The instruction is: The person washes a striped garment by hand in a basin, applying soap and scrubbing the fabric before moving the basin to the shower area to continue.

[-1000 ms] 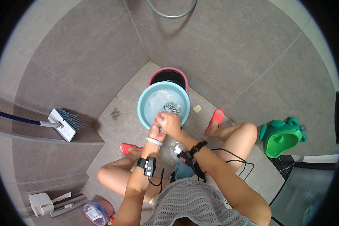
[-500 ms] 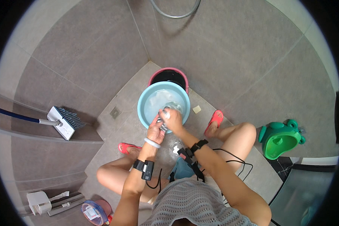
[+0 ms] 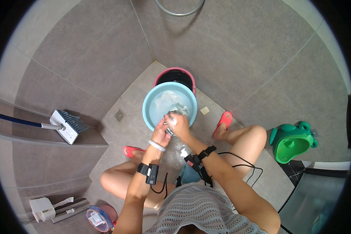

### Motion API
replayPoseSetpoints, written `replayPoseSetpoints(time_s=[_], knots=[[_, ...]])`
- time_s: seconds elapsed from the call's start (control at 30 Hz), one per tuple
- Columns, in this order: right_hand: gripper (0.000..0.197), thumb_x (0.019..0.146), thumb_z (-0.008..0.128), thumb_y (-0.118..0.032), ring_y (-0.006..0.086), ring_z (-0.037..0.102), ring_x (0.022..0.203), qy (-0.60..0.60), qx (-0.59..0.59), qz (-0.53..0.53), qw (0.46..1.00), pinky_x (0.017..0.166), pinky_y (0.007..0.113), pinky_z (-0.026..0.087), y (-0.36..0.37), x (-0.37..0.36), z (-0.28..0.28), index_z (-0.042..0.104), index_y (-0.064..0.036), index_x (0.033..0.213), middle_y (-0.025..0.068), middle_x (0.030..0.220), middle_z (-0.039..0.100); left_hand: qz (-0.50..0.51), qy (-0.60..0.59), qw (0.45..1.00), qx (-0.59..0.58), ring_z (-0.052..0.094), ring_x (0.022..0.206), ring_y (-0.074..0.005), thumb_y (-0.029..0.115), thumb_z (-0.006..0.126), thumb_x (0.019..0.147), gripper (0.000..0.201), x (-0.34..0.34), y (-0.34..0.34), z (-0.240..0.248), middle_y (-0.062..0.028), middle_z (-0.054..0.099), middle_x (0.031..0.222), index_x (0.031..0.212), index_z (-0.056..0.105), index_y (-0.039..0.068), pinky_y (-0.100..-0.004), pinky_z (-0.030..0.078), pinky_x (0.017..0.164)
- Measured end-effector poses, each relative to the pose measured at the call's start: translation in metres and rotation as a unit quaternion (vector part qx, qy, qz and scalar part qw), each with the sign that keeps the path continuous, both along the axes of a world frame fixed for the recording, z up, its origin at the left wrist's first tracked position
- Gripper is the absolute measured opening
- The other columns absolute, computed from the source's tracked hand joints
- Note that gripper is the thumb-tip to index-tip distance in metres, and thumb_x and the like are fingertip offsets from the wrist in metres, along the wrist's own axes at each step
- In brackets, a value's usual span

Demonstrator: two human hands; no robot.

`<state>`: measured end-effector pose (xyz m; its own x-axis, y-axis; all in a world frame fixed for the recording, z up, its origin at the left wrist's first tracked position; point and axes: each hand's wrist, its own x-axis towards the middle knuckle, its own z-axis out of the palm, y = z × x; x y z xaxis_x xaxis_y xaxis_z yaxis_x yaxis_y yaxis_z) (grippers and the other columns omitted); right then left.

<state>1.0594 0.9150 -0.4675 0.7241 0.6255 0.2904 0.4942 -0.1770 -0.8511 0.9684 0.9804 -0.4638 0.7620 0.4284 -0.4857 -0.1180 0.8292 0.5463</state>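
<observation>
A light blue basin (image 3: 147, 102) holds cloudy water with pale suds. Over its near rim my two hands meet on a wet, grey-green cloth (image 3: 179, 107), part of which trails into the water. My left hand (image 3: 160, 133) is closed on the cloth from below, palm partly turned up. Pressed against it from above, my right hand (image 3: 178, 124) grips the same cloth, with white foam on it and some motion blur. The fingertips of both hands are partly hidden where they meet.
Behind the basin stands a pink-rimmed tub (image 3: 175, 69) with a dark inside. A pale yellow block (image 3: 204, 111) lies on the floor to its right, a drain (image 3: 120, 115) to its left. A flat mop (image 3: 64, 126) is at left, a green potty (image 3: 288, 148) at right.
My hands stay together on the cloth at the near rim, with only a slight shift of the right hand. The whole view has moved slightly.
</observation>
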Motion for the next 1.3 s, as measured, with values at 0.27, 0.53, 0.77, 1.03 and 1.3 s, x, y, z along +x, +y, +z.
replayPoseSetpoints(time_s=[0.27,0.53,0.77,1.03,1.3], knots=[[0.029,0.081,0.060,-0.027,0.0367,0.051,0.054,0.035,0.056,0.014,0.998,0.051,0.041,0.039,0.001,-0.022,0.011,0.055,-0.0017,0.067,0.0194,0.059,0.052,0.009,-0.031,0.999,-0.024,0.056,0.103,-0.0229,-0.005,0.038,0.087,0.040,0.004,0.008,0.002,-0.0129,0.052,0.119,0.126,0.044,0.001,-0.0325,0.049,0.087],[0.034,0.086,0.055,-0.029,0.0338,0.054,0.055,-0.014,-0.026,-0.114,0.993,0.052,0.039,0.040,-0.003,0.046,-0.032,0.057,-0.0002,0.069,0.0189,0.058,0.052,-0.070,-0.053,0.996,-0.015,0.056,0.104,-0.0231,-0.001,0.040,0.090,0.041,-0.011,0.000,0.010,-0.0119,0.052,0.119,0.131,0.036,0.001,-0.0339,0.049,0.090],[0.029,0.090,0.052,-0.026,0.0144,0.058,0.080,0.543,0.204,-0.013,0.814,0.067,0.028,0.048,-0.031,0.044,-0.040,0.053,-0.0010,0.105,0.0049,0.096,0.058,-0.019,-0.072,0.997,0.020,0.056,0.103,-0.0240,0.001,0.044,0.089,0.044,-0.024,0.031,0.001,-0.0108,0.050,0.120,0.132,0.038,0.009,-0.0354,0.051,0.087],[0.030,0.086,0.059,-0.017,0.0216,0.058,0.091,0.716,0.327,0.029,0.616,0.082,0.037,0.048,-0.034,0.058,-0.025,0.051,-0.0019,0.110,0.0108,0.102,0.058,0.108,-0.020,0.993,-0.036,0.055,0.102,-0.0235,0.004,0.051,0.085,0.040,-0.032,0.065,-0.023,-0.0085,0.052,0.118,0.124,0.045,0.010,-0.0375,0.050,0.085],[0.082,0.072,0.072,-0.021,0.0234,0.055,0.098,0.292,0.074,0.130,0.945,0.092,0.034,0.041,-0.050,0.041,0.010,0.025,0.0005,0.135,0.0137,0.109,0.056,0.163,-0.017,0.986,-0.041,0.052,0.104,-0.0233,0.008,0.058,0.082,0.048,-0.035,0.086,-0.024,-0.0074,0.053,0.116,0.127,0.043,0.009,-0.0406,0.042,0.094]])
